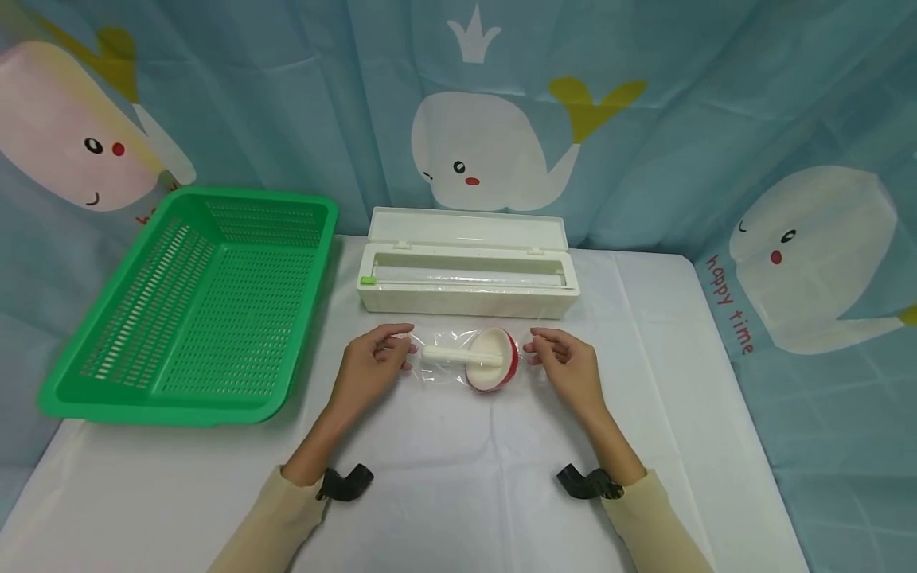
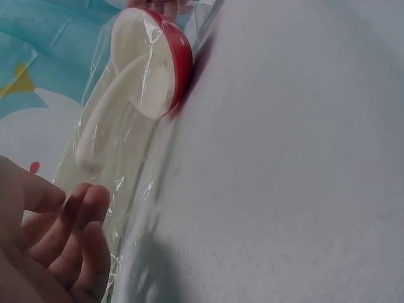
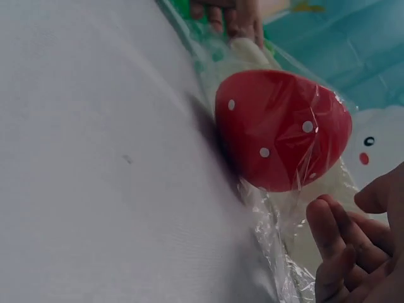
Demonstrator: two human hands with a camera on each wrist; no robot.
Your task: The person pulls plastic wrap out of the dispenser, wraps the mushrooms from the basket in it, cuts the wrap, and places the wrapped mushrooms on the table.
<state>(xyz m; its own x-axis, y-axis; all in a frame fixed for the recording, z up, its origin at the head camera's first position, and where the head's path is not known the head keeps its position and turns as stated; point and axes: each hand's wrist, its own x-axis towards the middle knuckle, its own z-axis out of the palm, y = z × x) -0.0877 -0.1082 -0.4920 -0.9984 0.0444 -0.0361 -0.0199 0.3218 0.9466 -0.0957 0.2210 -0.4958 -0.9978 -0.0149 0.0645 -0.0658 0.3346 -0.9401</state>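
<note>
A mushroom-shaped item, with a red, white-dotted cap and a white stem, lies on its side in clear plastic film. Its stem points to the left hand, its cap to the right. Just left of the stem is my left hand, fingers loosely bent at the film's edge; whether they touch it I cannot tell. Beyond the cap, my right hand hovers beside the film, with thumb and fingers apart in the right wrist view. A white film dispenser stands behind, lid raised, a roll inside.
A green plastic basket stands at the left of the white-covered table. Behind the dispenser hangs a blue curtain with whale prints. A black strap mount sits on each wrist.
</note>
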